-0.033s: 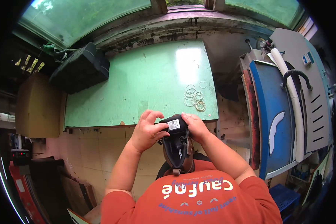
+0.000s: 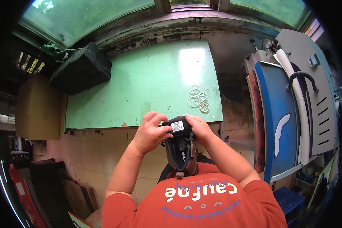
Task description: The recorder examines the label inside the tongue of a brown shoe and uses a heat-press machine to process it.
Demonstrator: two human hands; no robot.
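A brown shoe with a black lining is held close to my body, its heel loop toward my red shirt. Its black tongue is folded back, showing a white label with small print. My left hand pinches the tongue's left edge, the thumb at the label's side and the other fingers curled. On the opposite side, my right hand is closed round the tongue and the shoe's edge, its thumb on top. The fingers beneath the shoe are hidden.
Beyond the shoe stands a green-topped table. Several pale rubber bands lie near its right edge, and a black bundle sits at its left end. A blue and grey machine is on the right; a brown board stands left.
My left fingers have curled in slightly toward the shoe's tongue. Shoe and right hand look nearly still.
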